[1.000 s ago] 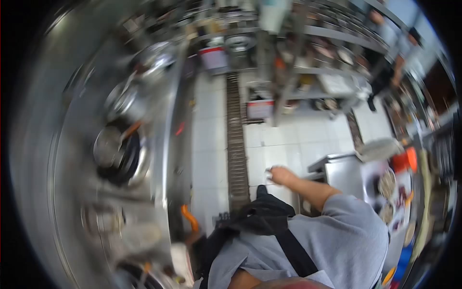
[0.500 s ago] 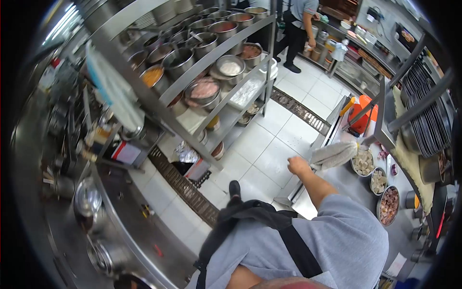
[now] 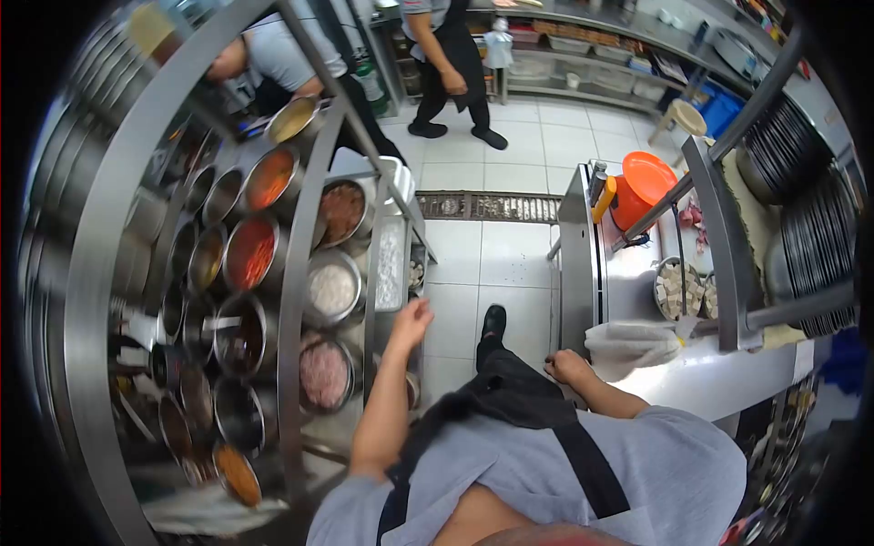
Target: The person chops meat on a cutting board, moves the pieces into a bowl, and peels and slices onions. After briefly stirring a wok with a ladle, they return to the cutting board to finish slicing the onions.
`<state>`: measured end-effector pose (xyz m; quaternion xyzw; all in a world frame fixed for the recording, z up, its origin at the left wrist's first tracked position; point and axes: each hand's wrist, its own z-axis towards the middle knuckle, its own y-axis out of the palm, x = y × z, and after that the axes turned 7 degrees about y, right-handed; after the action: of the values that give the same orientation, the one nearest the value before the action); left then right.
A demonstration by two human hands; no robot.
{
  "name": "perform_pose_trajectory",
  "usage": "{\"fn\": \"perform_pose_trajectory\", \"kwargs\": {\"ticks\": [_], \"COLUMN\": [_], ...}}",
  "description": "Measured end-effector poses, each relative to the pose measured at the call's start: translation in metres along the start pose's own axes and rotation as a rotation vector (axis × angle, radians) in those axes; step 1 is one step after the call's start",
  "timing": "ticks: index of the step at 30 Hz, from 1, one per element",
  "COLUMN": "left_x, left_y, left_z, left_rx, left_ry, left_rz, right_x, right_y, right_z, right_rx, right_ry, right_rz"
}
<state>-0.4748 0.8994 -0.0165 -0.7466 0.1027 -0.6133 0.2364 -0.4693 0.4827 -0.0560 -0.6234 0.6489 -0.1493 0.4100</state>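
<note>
My left hand (image 3: 414,320) hangs in the air beside the metal shelf rack, its fingers loosely bent and slightly apart, with nothing in it. Nearest to it are a steel bowl of white food (image 3: 334,288) and a white tray (image 3: 390,264) on the rack. My right hand (image 3: 569,367) is low by the edge of the steel counter (image 3: 669,371), fingers curled in and no object visible in them. A folded white cloth (image 3: 628,346) lies on the counter just right of that hand.
Left, the rack (image 3: 296,273) holds several steel pots, including red food (image 3: 258,258) and pink minced meat (image 3: 325,374). An orange container (image 3: 637,196) and bowl of pale cubes (image 3: 678,289) stand right. Two people are ahead; one person's hand (image 3: 453,82) hangs down. A drain grate (image 3: 487,207) crosses the floor.
The view has turned, bringing the rack close on the left and the aisle straight ahead. My left hand has come into view. My right hand is now lower, close to the counter edge.
</note>
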Motion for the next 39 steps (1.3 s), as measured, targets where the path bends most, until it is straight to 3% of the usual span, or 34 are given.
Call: {"fn": "perform_pose_trajectory", "kwargs": {"ticks": [4,7,9,15,22,24,25,27,30,33,36,39], "left_x": [0.02,0.013,0.025,0.038,0.095,0.079,0.098,0.11,0.145,0.161,0.158,0.161], "left_y": [0.013,0.016,0.018,0.021,0.035,0.047,0.049,0.06,0.064,0.066,0.056,0.042], "left_z": [0.132,0.179,0.199,0.318,0.522,0.59,0.615,0.673,0.735,0.782,0.826,0.891], "left_rx": [-0.062,-0.138,-0.168,-0.261,-0.383,-0.504,-0.522,-0.56,-0.564,-0.44,-0.482,-0.462], "left_ry": [0.051,-0.081,-0.311,-0.371,-0.154,-0.031,0.093,0.142,0.19,0.263,0.154,0.043], "left_rz": [-0.085,-0.06,-0.168,-0.206,-0.053,0.198,0.308,0.452,0.578,0.418,0.36,0.311], "right_x": [-0.049,-0.072,-0.084,-0.076,-0.045,-0.044,-0.042,-0.04,-0.05,-0.046,-0.043,-0.041], "right_y": [-0.067,-0.137,-0.198,-0.333,-0.354,-0.356,-0.35,-0.348,-0.355,-0.352,-0.374,-0.416], "right_z": [0.057,0.147,0.195,0.293,0.34,0.341,0.344,0.349,0.352,0.378,0.41,0.449], "right_rx": [0.082,0.178,0.271,0.516,0.614,0.557,0.555,0.483,0.402,0.409,0.277,0.281], "right_ry": [-0.061,-0.108,-0.119,0.047,0.236,0.3,0.317,0.398,0.48,0.417,0.371,0.355], "right_rz": [0.174,0.211,0.188,0.369,0.455,0.437,0.465,0.525,0.585,0.562,0.449,0.513]}}
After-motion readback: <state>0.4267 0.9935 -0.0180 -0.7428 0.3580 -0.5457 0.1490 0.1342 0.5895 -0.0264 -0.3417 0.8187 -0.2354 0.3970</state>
